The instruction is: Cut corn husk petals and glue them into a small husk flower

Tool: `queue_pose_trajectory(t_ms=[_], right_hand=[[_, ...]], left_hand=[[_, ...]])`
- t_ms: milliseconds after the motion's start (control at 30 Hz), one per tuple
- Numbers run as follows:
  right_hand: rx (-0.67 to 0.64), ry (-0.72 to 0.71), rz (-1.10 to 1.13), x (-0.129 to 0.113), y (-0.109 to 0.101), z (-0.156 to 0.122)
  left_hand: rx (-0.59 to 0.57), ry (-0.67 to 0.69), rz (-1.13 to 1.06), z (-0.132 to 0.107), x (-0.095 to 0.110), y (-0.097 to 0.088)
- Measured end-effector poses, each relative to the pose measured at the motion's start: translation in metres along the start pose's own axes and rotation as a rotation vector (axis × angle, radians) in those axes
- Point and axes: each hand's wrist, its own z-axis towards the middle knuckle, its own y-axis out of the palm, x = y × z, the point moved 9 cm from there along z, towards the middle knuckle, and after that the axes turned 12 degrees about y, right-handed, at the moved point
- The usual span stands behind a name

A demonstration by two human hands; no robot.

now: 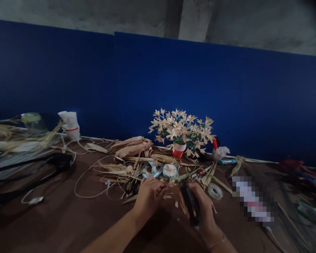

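Note:
My left hand (150,195) is over the middle of the table with its fingers curled and pressed together. Whatever it may hold is too small or hidden to make out. In my right hand (204,211) is a black tool, by its shape a glue gun (190,202), its front end pointing away from me. Just beyond the hands lie a roll of light blue ribbon (170,170) with a pale flower shape at its centre, and a loose ribbon strip (154,170). A roll of clear tape (215,191) rests right of my right hand. Black-handled scissors (133,187) lie beside my left hand.
Behind stands a red-and-white cup (179,150) of pale husk flowers (183,128). Dried husks (134,146) and scraps cover the back. White cable (91,196) loops left, near a black strap (59,161) and a clear jar (33,123). A blue partition (158,77) closes the rear.

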Motion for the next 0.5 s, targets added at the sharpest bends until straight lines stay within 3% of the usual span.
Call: queue_pose_trajectory(t_ms=[67,133,167,233,300,333,400,467,500], right_hand=[[0.154,0.256,-0.168,0.028,-0.021,0.006],[0.036,0.418,-0.328,0.046,-0.023,0.004],[-0.090,0.422,-0.343,0.048,-0.018,0.000],[-0.344,0.285,-0.202,0.031,-0.003,-0.014],[-0.449,0.107,0.049,0.005,0.000,-0.028],[-0.409,0.073,0.130,-0.001,-0.006,-0.029],[-0.169,0.157,0.101,0.011,-0.027,-0.021],[0.043,0.310,-0.197,0.038,-0.049,-0.013],[0.078,0.379,-0.370,0.054,-0.056,-0.009]], left_hand=[[-0.006,0.007,0.018,0.000,0.002,-0.001],[0.042,-0.036,-0.020,0.000,-0.005,-0.003],[0.078,-0.062,-0.054,0.000,-0.011,-0.004],[0.140,-0.114,-0.121,-0.002,-0.023,-0.004],[0.153,-0.155,-0.166,-0.003,-0.032,-0.001],[0.157,-0.170,-0.180,-0.004,-0.035,0.000],[0.166,-0.187,-0.201,-0.005,-0.038,0.000],[0.177,-0.194,-0.200,-0.005,-0.037,-0.002],[0.185,-0.194,-0.194,-0.005,-0.036,-0.004]])
